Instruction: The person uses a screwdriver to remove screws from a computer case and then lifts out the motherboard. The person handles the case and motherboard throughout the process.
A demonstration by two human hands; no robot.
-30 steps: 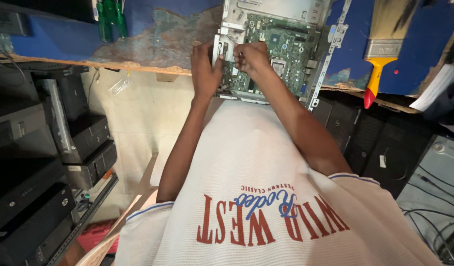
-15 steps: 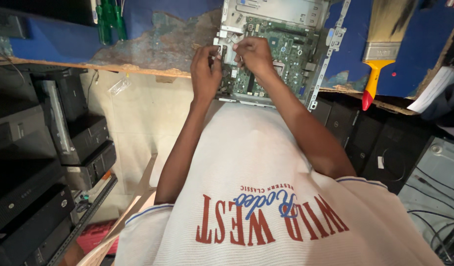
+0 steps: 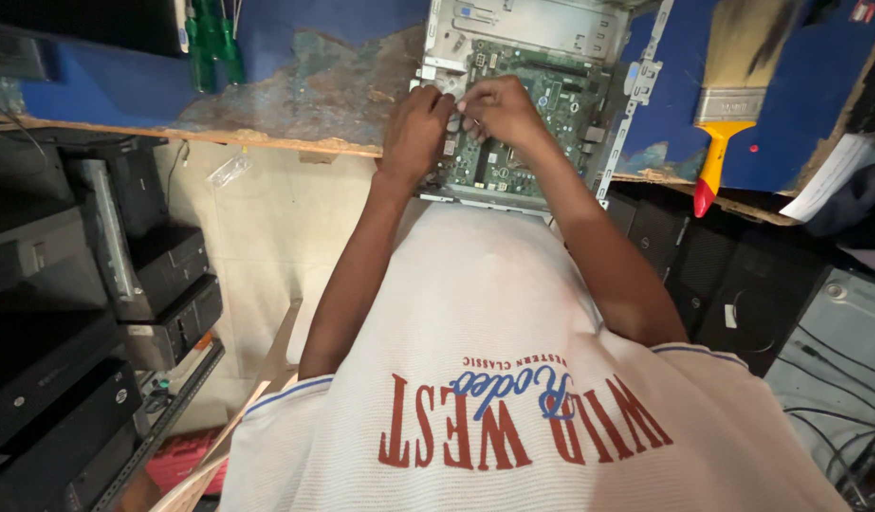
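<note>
Both hands have barely shifted since a second ago, meeting over the green motherboard (image 3: 527, 118) inside the open computer case (image 3: 537, 38). Left hand (image 3: 414, 133) curls knuckles-up; right hand (image 3: 494, 106) pinches something small, unclear what. A paintbrush (image 3: 731, 95) lies right of the case.

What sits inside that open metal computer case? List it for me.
Inside the open computer case lies a green motherboard. The left hand and right hand cover its near-left part, so whatever their fingers pinch there is hidden.
</note>
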